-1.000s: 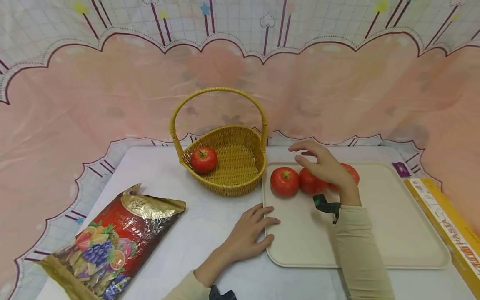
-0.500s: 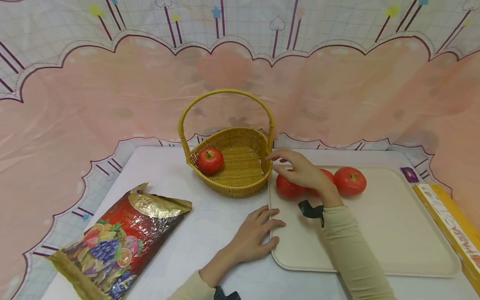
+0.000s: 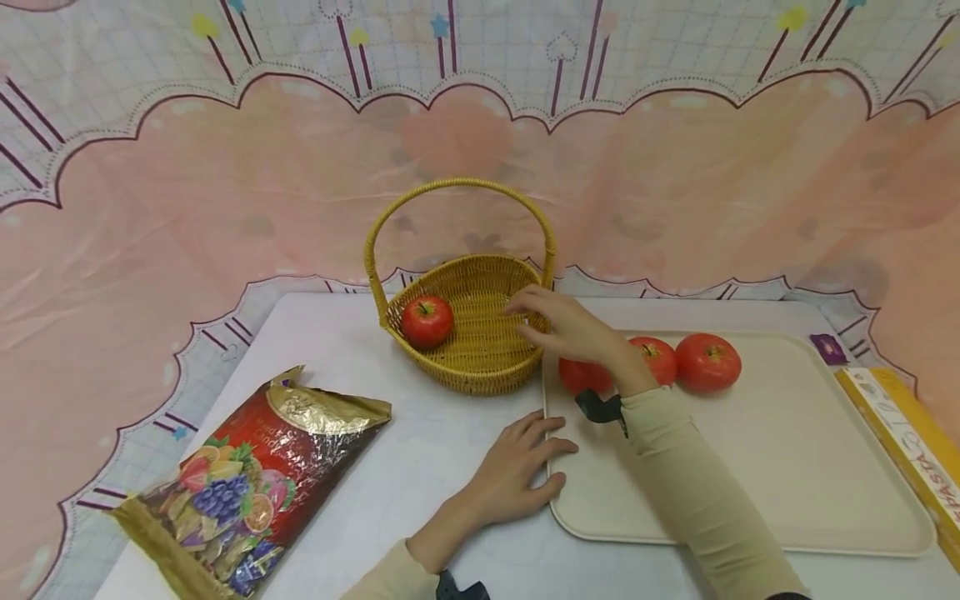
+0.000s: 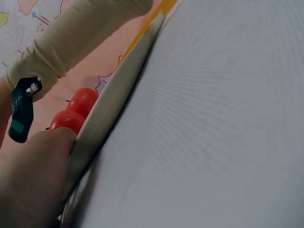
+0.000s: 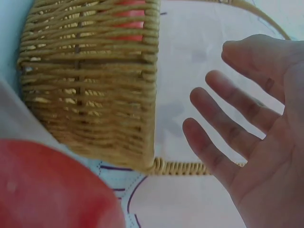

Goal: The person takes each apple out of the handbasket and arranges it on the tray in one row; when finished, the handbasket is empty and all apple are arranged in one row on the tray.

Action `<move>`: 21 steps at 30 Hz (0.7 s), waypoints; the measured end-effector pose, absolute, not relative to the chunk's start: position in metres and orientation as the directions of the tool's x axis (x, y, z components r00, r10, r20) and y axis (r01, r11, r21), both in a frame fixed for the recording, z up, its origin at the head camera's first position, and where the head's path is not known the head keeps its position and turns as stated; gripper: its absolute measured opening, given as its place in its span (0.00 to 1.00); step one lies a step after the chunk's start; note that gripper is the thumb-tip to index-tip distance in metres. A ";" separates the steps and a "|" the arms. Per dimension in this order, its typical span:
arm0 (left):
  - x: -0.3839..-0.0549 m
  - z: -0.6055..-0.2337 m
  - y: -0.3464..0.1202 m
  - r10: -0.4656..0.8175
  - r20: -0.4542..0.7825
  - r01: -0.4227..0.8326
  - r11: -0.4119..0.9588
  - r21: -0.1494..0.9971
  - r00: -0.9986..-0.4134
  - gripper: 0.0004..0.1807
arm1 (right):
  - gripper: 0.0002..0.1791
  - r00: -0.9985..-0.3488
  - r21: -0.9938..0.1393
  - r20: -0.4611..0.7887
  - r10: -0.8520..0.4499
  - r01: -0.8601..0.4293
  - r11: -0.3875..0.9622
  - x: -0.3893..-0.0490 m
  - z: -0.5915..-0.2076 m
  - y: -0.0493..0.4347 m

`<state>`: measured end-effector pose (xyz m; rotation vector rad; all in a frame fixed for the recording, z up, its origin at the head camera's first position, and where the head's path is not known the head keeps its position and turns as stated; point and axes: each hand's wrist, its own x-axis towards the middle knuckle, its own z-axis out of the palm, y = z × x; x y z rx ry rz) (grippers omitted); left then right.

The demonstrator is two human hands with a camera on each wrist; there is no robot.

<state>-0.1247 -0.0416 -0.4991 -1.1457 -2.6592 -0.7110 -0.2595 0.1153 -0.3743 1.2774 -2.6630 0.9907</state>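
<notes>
My right hand hovers over the right rim of a yellow wicker basket, its fingers spread with nothing held. In the right wrist view the palm and fingers stand apart from the basket wall. One red apple lies in the left part of the basket. On the beige tray sit three more: a left apple, partly hidden by the right arm, a middle apple and a right apple. My left hand rests at the tray's left edge, fingers loosely spread.
A red and gold candy bag lies at the left of the white table. A yellow pasta box lies along the tray's right side, with a small purple wrapper behind it. A patterned cloth hangs at the back.
My right hand has moved left from above the tray's apples to the basket's rim, uncovering the right and middle apples. My left hand stays at the tray edge. The head view has shifted slightly.
</notes>
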 end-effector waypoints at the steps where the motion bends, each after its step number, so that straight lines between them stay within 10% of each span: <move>1: -0.125 -0.499 -0.042 0.642 0.328 0.720 0.595 0.358 -0.693 0.18 | 0.16 -0.664 -0.529 0.275 -0.696 -0.709 0.467 -0.260 -0.374 0.113; 21: -0.125 -0.500 -0.041 0.641 0.323 0.717 0.597 0.359 -0.696 0.18 | 0.15 -0.624 -0.449 0.212 -0.752 -0.745 0.492 -0.277 -0.361 0.075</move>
